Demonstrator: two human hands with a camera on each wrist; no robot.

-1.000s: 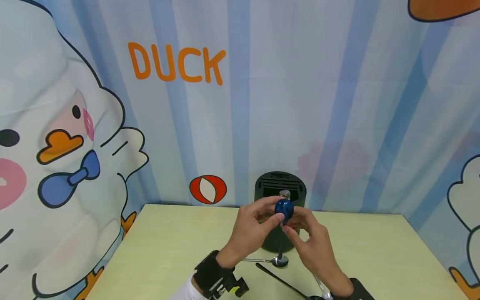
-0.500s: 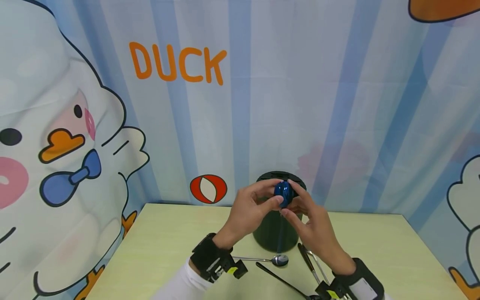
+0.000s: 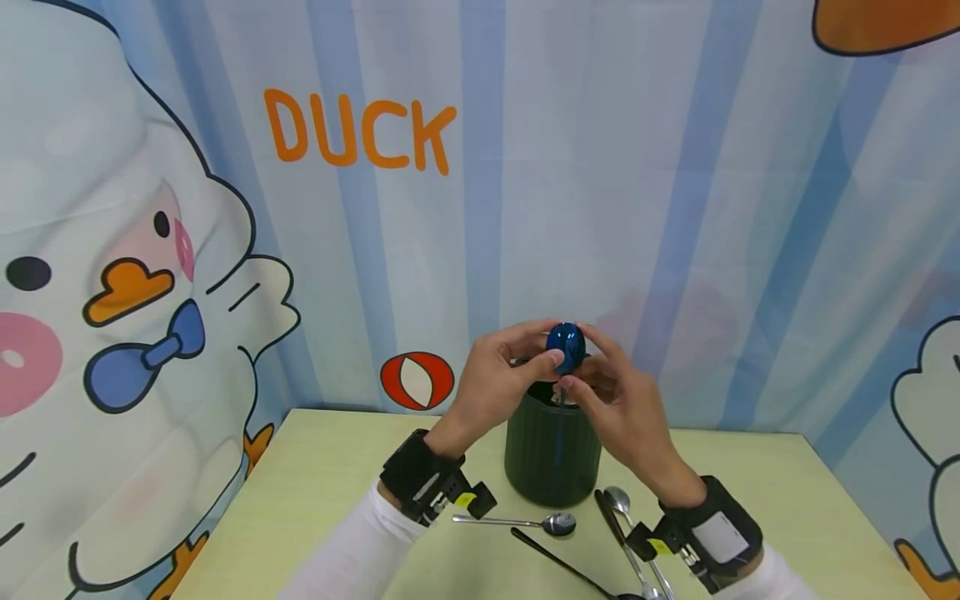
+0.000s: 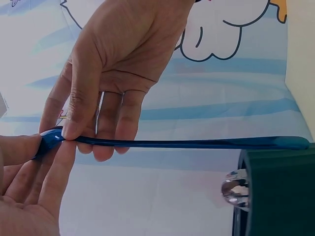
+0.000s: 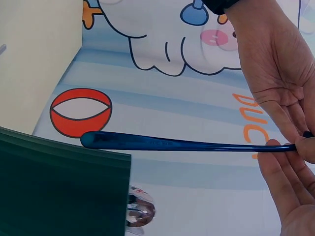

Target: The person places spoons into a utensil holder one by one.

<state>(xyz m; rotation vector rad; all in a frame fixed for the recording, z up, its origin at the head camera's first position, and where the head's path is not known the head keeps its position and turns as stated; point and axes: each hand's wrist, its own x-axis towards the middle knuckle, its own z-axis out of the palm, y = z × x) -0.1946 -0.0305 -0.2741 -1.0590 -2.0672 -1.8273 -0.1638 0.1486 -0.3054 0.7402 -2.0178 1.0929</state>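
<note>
A shiny blue spoon (image 3: 567,347) hangs bowl up between both hands. My left hand (image 3: 486,385) pinches the bowl from the left, thumb on its face. From the right, my right hand (image 3: 632,421) pinches it low, around the neck. The slim blue handle (image 4: 172,143) points down, and its end overlaps the holder's top edge in both wrist views. Behind it stands a dark green ribbed cutlery holder (image 3: 553,454), its top partly hidden by the hands. A rounded silver end (image 5: 141,211) sticks out of the holder's top.
On the pale table (image 3: 360,467), a silver spoon (image 3: 558,524) lies in front of the holder. A dark long-handled piece (image 3: 558,559) lies nearer. To the right are another silver spoon (image 3: 617,499) and a dark-handled piece (image 3: 611,517). A printed curtain (image 3: 555,208) hangs behind.
Both hands have risen steadily, lifting the blue spoon from in front of the holder's slotted top to above it. More of the cutlery on the table's right now shows.
</note>
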